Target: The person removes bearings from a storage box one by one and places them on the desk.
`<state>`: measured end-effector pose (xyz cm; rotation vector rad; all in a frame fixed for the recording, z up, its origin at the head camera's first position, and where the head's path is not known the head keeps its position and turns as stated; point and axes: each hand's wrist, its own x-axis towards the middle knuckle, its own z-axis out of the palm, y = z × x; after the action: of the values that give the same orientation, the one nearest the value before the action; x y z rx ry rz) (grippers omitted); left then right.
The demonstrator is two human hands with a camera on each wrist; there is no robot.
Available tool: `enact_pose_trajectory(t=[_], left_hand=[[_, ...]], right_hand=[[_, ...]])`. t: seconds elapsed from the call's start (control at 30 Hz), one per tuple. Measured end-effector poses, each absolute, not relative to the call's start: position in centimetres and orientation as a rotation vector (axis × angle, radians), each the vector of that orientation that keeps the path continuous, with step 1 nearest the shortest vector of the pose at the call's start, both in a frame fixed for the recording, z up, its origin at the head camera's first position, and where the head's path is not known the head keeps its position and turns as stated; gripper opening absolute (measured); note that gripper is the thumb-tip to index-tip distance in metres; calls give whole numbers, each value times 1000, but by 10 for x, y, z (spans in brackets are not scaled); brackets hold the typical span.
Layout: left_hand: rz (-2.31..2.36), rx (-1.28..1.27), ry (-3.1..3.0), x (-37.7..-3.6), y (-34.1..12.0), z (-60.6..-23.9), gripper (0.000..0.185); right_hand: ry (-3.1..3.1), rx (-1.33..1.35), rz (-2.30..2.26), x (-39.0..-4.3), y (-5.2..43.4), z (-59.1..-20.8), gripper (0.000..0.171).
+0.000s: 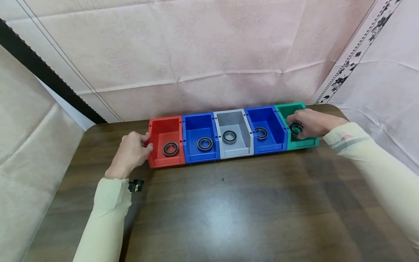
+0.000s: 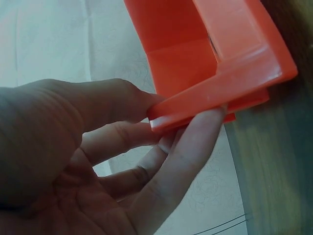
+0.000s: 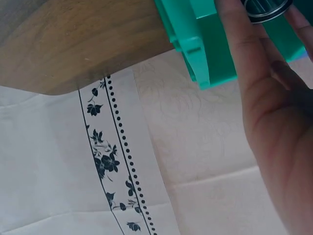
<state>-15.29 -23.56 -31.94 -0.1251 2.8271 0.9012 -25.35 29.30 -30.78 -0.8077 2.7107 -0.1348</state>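
My left hand (image 1: 131, 152) is at the left side of the red bin (image 1: 160, 128). In the left wrist view its thumb and fingers pinch the rim of the red bin (image 2: 183, 105). My right hand (image 1: 313, 122) reaches into the green bin (image 1: 289, 108) at the row's right end, holding a black-and-silver ball bearing (image 1: 296, 124) between thumb and fingers. The right wrist view shows only the lower part of that bearing (image 3: 269, 18) at its top edge. Another bearing (image 1: 170, 149) lies flat in the red bin.
Between the end bins stand a blue bin (image 1: 198, 122), a grey bin (image 1: 230, 118) and another blue bin (image 1: 262, 114), side by side. Each holds one bearing. The row sits on a dark wooden table (image 1: 216, 207), near its far edge, in front of a pale cloth.
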Motion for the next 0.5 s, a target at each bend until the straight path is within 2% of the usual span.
enact_pose_trajectory(t=[0.5], left_hand=[[921, -102, 2834, -153, -235, -320, 49]], right_hand=[[2781, -837, -94, -236, 301, -295, 35]])
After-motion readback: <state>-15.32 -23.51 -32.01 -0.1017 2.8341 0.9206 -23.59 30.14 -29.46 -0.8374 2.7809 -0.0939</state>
